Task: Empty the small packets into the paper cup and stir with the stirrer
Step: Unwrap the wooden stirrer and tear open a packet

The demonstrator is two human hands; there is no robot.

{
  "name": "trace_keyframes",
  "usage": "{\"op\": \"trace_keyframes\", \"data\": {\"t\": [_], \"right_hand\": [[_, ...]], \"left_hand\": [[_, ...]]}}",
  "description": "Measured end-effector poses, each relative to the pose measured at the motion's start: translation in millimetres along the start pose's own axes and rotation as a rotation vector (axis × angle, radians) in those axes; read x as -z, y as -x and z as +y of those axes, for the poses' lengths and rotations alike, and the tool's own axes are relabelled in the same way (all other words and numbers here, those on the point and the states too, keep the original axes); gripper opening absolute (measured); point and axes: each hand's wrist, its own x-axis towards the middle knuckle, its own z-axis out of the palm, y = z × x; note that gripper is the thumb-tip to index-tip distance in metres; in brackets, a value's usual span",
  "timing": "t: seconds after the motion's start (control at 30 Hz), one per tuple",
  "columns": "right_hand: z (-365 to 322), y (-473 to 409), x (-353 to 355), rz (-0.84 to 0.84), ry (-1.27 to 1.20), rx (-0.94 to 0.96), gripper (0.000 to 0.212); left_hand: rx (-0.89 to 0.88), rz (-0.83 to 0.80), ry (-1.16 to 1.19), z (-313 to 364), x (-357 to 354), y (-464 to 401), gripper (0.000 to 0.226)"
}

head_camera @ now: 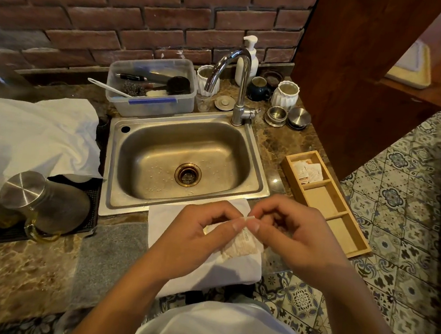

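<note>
Left hand (202, 235) & right hand (289, 227) both pinch top of one packet (244, 243), above white cloth (230, 273) on surface (15, 268), near sink (255, 181).

There is one view only, from a wide-angle camera worn on the person's head. It looks forward and steeply down over the person's chest onto the worktop (15, 268). The two hands sit close under the lens in the lower middle of the frame. The sink (187, 161) lies just beyond them, near the centre. The brick wall (121, 9) closes the top of the frame, and the tiled floor (395, 237) shows at the right. Straight edges bow toward the frame's borders. No second view shares the scene.
</note>
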Motion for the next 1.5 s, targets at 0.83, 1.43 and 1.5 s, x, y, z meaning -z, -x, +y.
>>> {"op": "trace_keyframes", "data": {"t": [0.83,1.43,1.5], "right_hand": [[18,-2,-39,0.355,0.396,0.347,0.014],[0,4,-10,-0.074,-0.134,-0.018,0.004],[2,4,-9,-0.119,-0.126,-0.023,0.006]], "left_hand": [[0.294,0.166,0.613,0,-18,-8,0.021],[0.138,0.003,0.300,5,-1,-1,0.013],[0.143,0.011,0.290,3,-1,0,0.014]]}}
